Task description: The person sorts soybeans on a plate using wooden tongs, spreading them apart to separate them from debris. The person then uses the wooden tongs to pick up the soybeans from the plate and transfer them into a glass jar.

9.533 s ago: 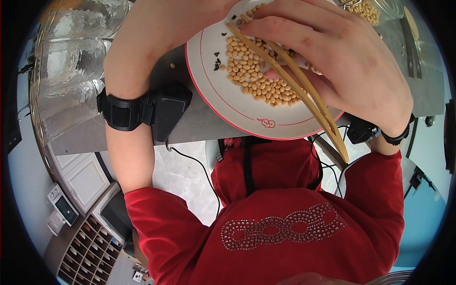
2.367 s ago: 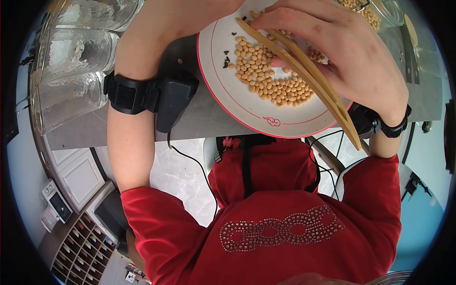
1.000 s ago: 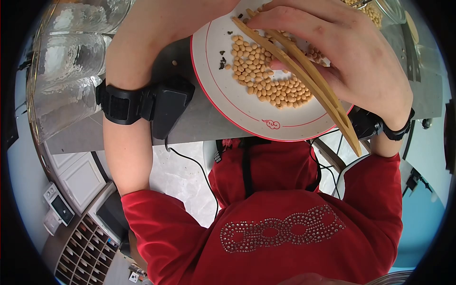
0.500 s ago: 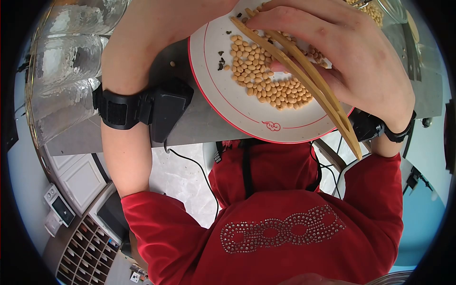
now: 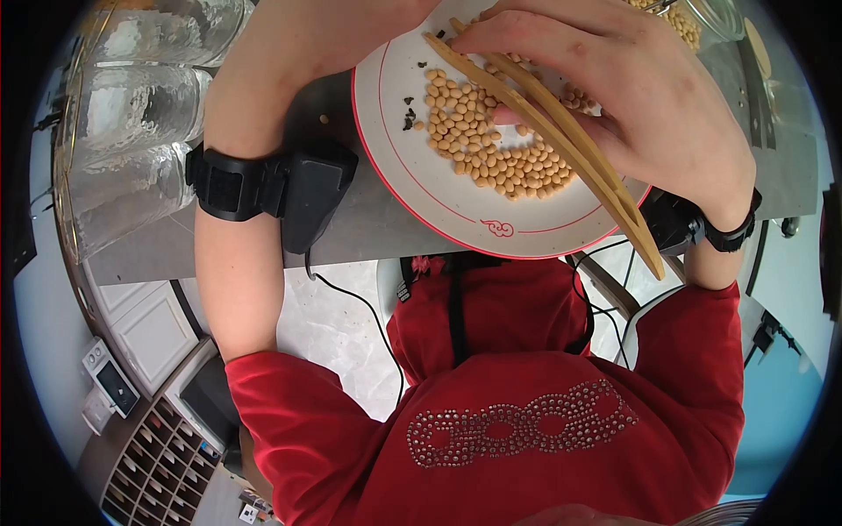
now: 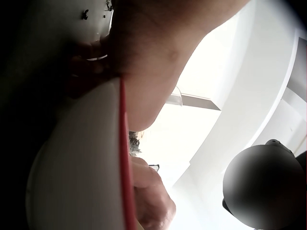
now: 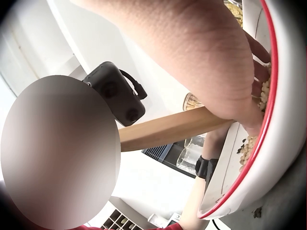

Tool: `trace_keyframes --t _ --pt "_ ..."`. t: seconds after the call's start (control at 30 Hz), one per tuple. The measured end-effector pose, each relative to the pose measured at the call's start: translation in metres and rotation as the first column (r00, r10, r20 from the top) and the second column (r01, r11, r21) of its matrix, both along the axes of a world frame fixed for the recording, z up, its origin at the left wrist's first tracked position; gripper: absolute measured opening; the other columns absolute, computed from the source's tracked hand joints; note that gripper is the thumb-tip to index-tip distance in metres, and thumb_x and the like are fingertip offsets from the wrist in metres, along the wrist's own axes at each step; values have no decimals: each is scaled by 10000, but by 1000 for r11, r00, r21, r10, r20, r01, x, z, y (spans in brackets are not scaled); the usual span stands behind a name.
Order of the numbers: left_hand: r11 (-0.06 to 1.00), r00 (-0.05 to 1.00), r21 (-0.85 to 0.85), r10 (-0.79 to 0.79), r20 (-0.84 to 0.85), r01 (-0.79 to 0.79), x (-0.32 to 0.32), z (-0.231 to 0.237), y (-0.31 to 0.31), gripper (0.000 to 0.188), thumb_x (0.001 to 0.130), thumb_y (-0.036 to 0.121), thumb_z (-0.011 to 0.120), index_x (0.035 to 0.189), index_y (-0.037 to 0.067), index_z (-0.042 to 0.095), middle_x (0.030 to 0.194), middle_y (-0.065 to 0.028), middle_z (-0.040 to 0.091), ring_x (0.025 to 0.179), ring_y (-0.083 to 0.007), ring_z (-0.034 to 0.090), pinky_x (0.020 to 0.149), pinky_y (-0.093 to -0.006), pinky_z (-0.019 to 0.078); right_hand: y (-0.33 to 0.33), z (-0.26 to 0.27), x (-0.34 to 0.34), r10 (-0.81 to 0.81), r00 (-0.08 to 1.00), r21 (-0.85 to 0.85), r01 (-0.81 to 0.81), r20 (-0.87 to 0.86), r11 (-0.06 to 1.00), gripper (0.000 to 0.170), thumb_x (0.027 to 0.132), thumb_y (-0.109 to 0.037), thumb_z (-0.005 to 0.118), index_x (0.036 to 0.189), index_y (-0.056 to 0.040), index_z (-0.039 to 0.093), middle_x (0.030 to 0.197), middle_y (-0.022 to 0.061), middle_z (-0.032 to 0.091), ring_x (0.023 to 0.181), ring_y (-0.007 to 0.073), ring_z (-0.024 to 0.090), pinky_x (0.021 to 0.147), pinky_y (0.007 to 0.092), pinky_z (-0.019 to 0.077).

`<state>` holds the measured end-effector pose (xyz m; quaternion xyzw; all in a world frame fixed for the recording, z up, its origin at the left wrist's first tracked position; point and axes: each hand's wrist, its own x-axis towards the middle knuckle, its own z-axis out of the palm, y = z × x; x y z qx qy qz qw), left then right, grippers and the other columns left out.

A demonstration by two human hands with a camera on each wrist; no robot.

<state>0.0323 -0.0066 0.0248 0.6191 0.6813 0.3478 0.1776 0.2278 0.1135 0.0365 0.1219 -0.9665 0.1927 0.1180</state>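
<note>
A white plate (image 5: 438,223) with a red rim holds a patch of pale soybeans (image 5: 469,131) and several small dark flakes (image 5: 409,114). My right hand (image 5: 627,88) reaches over the beans, its thumb down among them. Wooden tongs (image 5: 583,167) lie in the grip of this hand, the joined end jutting past the plate's near edge. The right wrist view shows the tongs (image 7: 177,127) coming out from under the heel of the hand. My left hand (image 5: 368,31) is at the plate's far left edge. In the left wrist view its fingers are dark and mostly hidden by the rim.
Several clear ribbed glass jars (image 5: 132,114) stand at left on the grey table (image 5: 219,254). An open glass jar of soybeans (image 5: 684,26) is at the far right, near a round lid (image 5: 757,46). One loose bean (image 5: 324,119) lies left of the plate.
Since the earliest frame, the plate has shifted slightly right and the bean patch has spread around my right thumb. Over the last second, both hands and the tongs stay nearly in place.
</note>
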Motion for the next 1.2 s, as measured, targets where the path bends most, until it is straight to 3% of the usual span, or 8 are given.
trace_keyframes --t 0.17,0.37,0.67,0.77,0.87,0.97,1.03,1.2 --pt "997 999 75 -5 -53 9 -2 -5 2 155 989 116 677 912 -18 661 583 -7 401 560 -91 334 517 -286 294 4 -1 -1 19 1000 0 -19 -13 1000 378 859 -195 768 1173 -23 645 1014 106 638 887 323 675 709 407 579" --pt "999 999 46 -11 43 9 -1 -2 0 144 984 103 675 907 -18 665 595 3 413 574 -82 343 521 -275 305 2 0 0 12 999 -40 -14 -48 999 387 848 -182 765 1177 -17 645 1021 113 639 902 335 673 717 411 574" --pt "991 997 135 -19 71 9 -4 -14 2 133 982 100 676 929 -22 678 604 11 442 584 -70 363 528 -257 322 -2 10 1 -39 995 19 38 96 999 375 862 -173 749 1187 -20 640 1039 122 644 916 336 673 728 408 572" --pt "996 1000 86 0 -11 1 -3 -12 2 137 984 99 675 929 -27 679 608 17 451 592 -63 368 531 -253 329 -3 11 1 -41 996 73 35 79 997 373 866 -173 746 1189 -21 637 1041 123 644 919 338 674 727 408 570" --pt "988 997 157 -1 73 -11 0 -17 1 136 982 99 678 928 -27 681 609 18 443 592 -62 366 532 -252 327 2 3 0 -1 1000 -23 1 -3 1000 373 867 -172 744 1190 -21 634 1040 126 642 911 345 673 722 409 568" --pt "984 999 180 14 -30 -8 1 -12 2 131 981 96 676 930 -25 684 610 20 434 591 -63 361 532 -251 322 3 5 2 -20 995 -25 22 102 999 367 873 -174 741 1187 -16 633 1037 128 640 903 347 672 716 411 567" --pt "994 999 103 -39 33 35 -4 -6 1 132 980 95 677 930 -27 683 611 21 432 594 -62 360 533 -249 319 3 3 1 -3 1000 -16 3 17 1000 368 877 -179 742 1187 -13 632 1036 128 639 899 345 672 713 409 568" --pt "999 999 -1 41 26 -41 0 -1 5 138 979 99 680 930 -30 683 614 21 443 598 -58 364 534 -245 318 -1 13 2 -31 996 53 27 87 998 373 880 -183 743 1191 -10 632 1038 129 638 900 344 672 714 408 569"
